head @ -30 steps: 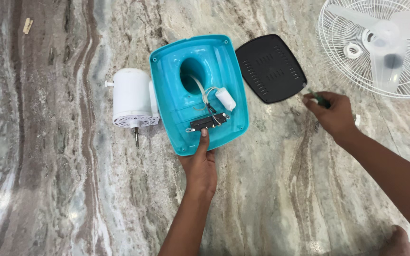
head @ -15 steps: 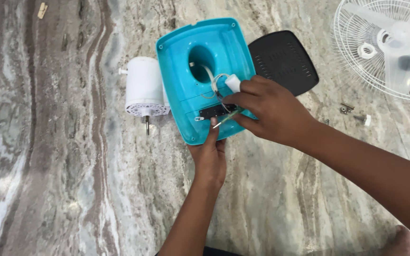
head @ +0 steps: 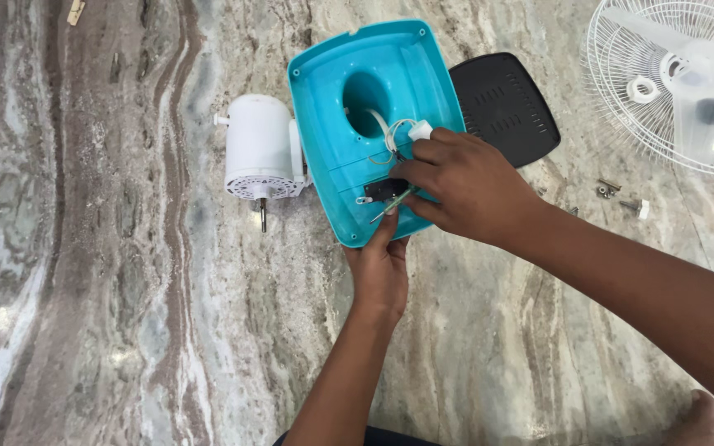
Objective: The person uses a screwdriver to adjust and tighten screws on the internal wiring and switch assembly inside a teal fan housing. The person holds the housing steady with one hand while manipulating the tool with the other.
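Note:
A turquoise fan base shell (head: 349, 58) lies upside down on the marble floor, its hollow inside facing up. My left hand (head: 380, 268) grips its near edge, with the fingertips on the rim. My right hand (head: 464, 186) reaches into the shell and is shut on a thin screwdriver (head: 390, 206) whose tip points at a small black switch part (head: 384, 189). White wires and a white capacitor (head: 420, 129) sit just above my right fingers. A white fan motor (head: 259, 157) with a short metal shaft lies against the shell's left side.
A black vented cover plate (head: 506, 103) lies right of the shell. A white wire fan guard with a translucent blade (head: 679, 74) fills the top right. Loose screws (head: 609, 190) lie on the floor below the guard. A bare foot (head: 700, 421) shows at bottom right.
My right hand left the floor near the black plate, came across with the screwdriver and now works inside the shell. The view has shifted slightly. My left hand stays on the shell's edge.

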